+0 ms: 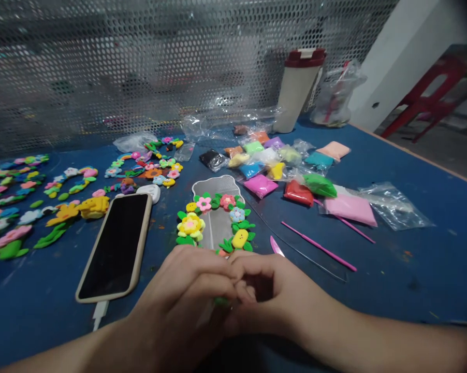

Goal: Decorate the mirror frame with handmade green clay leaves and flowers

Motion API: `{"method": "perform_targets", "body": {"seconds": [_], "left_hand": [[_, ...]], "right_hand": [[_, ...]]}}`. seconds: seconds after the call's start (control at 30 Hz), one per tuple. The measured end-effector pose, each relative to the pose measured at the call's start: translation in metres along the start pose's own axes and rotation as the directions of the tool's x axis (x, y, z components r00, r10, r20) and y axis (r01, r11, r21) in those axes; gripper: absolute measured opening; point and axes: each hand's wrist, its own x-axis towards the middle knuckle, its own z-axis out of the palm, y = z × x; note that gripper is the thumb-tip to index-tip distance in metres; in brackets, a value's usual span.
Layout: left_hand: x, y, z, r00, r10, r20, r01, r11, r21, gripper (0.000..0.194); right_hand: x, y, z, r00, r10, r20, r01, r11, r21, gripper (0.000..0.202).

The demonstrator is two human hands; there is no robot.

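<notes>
My left hand (190, 285) and my right hand (272, 295) meet at the lower middle, fingers curled and fingertips pressed together. Whatever they pinch is hidden behind the fingers. A bit of green (221, 300) shows just under them; I cannot tell if it is held or lies below. Right behind the hands is a small mirror (218, 187) with a wavy edge, ringed by clay flowers and leaves. A yellow clay flower (190, 226) sits on its left side, a yellow smiling clay piece (240, 239) on its right. The hands cover the mirror's near part.
A phone (115, 248) with a cable lies left, beside several clay-flower wreaths (72, 181). To the right are pink modelling tools (319, 245), a thin wire (295, 246) and bagged coloured clay (260, 185). A tumbler (300, 93) stands at the back against a perforated metal panel (140, 67).
</notes>
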Motion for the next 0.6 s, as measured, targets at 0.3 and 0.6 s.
{"method": "perform_targets", "body": {"seconds": [0.3,0.6], "left_hand": [[0.0082,-0.0017,0.0057,0.983,-0.113,-0.142,0.108,0.993,-0.048,0.026],[0.0093,-0.0023,-0.0027,0.987,-0.063,-0.151,0.074,0.995,0.068,0.022]], "right_hand": [[0.0015,-0.0007,0.0023,0.999,0.003,-0.040,0.001,0.996,0.092,0.015],[0.0036,-0.0036,-0.0011,0.997,0.039,-0.059,-0.031,0.991,0.131,0.008]]}}
